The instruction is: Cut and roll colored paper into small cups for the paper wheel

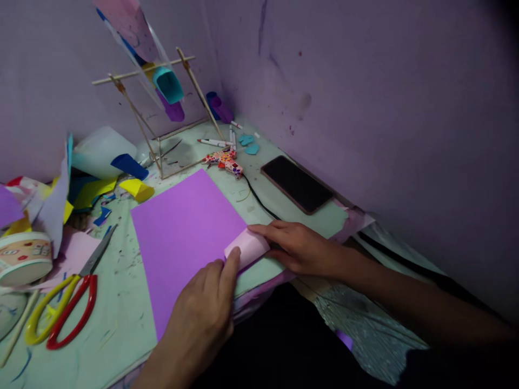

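Observation:
A large purple sheet of paper lies flat near the table's front edge. On its near right corner rests a small pale pink piece of paper, curved over like a short roll. My left hand presses the left end of this pink paper with a fingertip, its other fingers bent and partly hidden. From the other side, my right hand pinches the right end between thumb and fingers. Scissors with one yellow and one red handle lie partly open, left of the purple sheet.
A dark phone lies along the right wall, with a flower-patterned glue gun and its black cord beside it. Behind stands a stick frame bearing coloured paper tubes. Paper scraps and a printed paper cup crowd the left.

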`<state>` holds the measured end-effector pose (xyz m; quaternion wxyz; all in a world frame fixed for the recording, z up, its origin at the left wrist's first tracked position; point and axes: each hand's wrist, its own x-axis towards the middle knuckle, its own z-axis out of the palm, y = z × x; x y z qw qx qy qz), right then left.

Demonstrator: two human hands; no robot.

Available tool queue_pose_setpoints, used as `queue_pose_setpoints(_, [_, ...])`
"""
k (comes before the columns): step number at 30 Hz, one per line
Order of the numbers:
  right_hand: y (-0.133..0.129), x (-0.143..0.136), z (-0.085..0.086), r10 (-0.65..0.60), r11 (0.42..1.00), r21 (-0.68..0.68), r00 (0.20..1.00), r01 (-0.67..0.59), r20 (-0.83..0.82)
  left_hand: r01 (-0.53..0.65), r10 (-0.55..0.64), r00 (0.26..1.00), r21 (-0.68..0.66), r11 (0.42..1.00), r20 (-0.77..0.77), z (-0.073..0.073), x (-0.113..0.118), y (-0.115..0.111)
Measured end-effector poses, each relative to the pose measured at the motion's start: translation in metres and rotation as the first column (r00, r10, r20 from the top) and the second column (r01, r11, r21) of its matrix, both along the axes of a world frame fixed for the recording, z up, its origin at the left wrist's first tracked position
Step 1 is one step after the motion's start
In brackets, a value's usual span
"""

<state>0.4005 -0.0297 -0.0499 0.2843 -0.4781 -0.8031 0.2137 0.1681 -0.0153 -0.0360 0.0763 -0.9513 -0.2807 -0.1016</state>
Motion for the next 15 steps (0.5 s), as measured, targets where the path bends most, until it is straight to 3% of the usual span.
queue_pose_setpoints(3, [-0.001,0.000,0.000,-0.005,1.000,-0.012,1.000,0.005,0.001,0.113,-0.105,0.986,0.059,0.992,-0.128,-0.004,-0.006,0.002])
queue_pose_setpoints(7, [-0.003,0.002,0.000,0.015,1.000,0.007,1.000,-0.015,0.001,0.239,-0.226,0.967,0.115,0.964,-0.114,-0.007,-0.016,0.011])
queue_pose_setpoints(15, [0.002,-0.005,-0.006,-0.047,0.986,0.154,0.997,0.056,-0.061,0.093,-0.085,0.995,-0.177,0.980,0.053,-0.004,-0.019,0.020])
